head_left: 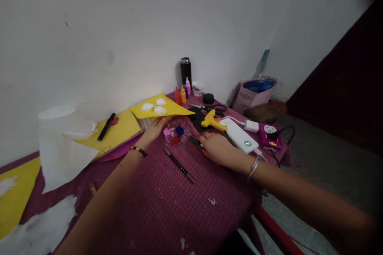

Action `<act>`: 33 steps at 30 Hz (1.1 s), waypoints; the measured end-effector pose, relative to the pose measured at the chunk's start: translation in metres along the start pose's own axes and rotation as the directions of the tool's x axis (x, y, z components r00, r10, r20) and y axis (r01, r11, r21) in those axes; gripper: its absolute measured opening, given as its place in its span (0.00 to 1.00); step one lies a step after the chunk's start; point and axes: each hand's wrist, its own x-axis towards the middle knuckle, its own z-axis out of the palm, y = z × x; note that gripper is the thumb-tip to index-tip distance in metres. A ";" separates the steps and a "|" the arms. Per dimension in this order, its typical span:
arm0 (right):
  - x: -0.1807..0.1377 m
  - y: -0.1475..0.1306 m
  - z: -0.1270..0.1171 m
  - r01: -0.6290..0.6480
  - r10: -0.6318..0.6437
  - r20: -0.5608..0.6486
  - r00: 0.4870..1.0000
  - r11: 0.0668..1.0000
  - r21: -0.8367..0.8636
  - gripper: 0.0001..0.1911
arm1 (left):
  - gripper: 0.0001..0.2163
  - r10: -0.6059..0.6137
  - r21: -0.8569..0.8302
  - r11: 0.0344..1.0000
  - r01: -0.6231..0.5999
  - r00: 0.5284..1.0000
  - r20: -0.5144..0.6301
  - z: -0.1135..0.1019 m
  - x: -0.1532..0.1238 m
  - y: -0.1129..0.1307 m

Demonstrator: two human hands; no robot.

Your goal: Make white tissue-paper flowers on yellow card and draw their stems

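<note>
My left hand is at the front edge of a yellow sheet of paper, its closed fingers seeming to pinch that edge. Several white fluffy tufts sit on the sheet. Just right of this hand lies a clear dish with pink, blue and red paint. My right hand is low over the table, fingers closed around a small dark object that I cannot make out. Beside it lie a yellow glue gun and a white power bank. A slim marker lies between my arms.
Paint bottles, a black flask, a paper cup and scissors stand or lie at the back. A purple power strip with cables is at the right edge. White sheeting and a black marker lie left.
</note>
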 end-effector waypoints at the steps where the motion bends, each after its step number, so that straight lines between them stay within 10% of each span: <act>1: 0.000 0.000 -0.001 -0.001 0.001 0.004 1.000 1.000 0.009 0.15 | 0.09 -0.006 0.004 1.000 0.006 1.000 0.015 0.001 0.005 -0.001; 13: -0.015 0.026 -0.012 -0.041 0.121 -0.188 0.975 0.923 0.382 0.20 | 0.15 -0.061 0.137 0.990 0.035 0.980 0.192 0.023 -0.008 -0.009; 20: -0.028 0.018 -0.002 -0.109 0.128 -0.033 0.991 0.933 0.344 0.20 | 0.15 0.031 0.193 0.977 -0.096 0.950 0.312 0.031 -0.034 -0.004; 33: -0.041 0.003 -0.001 -0.045 0.067 -0.099 0.993 0.977 0.210 0.15 | 0.14 0.183 0.385 0.899 -0.208 0.978 0.100 -0.020 -0.086 0.028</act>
